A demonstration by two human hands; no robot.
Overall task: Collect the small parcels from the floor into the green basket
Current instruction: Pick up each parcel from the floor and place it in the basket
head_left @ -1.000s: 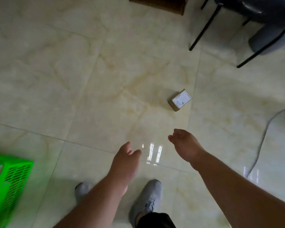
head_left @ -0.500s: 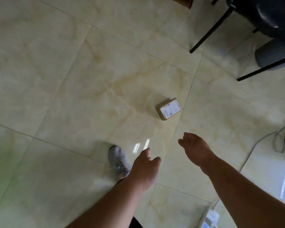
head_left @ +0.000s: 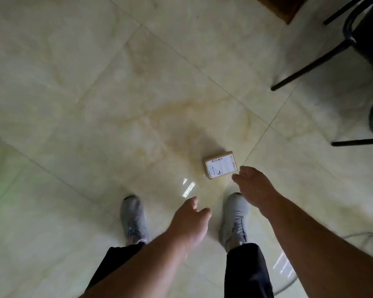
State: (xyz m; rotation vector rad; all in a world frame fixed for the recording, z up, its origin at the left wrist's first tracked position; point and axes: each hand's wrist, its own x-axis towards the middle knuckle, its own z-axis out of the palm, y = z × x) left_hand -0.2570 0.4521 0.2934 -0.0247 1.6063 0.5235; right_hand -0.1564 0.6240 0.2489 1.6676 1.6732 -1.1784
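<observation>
right hand [head_left: 253, 186] nearer parcel [head_left: 220, 164], label illegible

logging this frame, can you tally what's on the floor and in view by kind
parcel: 1
hands: 2, left hand and right hand, both holding nothing
grey shoes: 2, and
black chair legs: 2 plainly seen, and
green basket: 0 in view
total: 7

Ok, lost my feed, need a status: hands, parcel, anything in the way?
Left hand open, empty. Right hand open, beside the cardboard parcel, not gripping. Parcel flat on floor, label up. Nothing between hand and parcel.
</observation>
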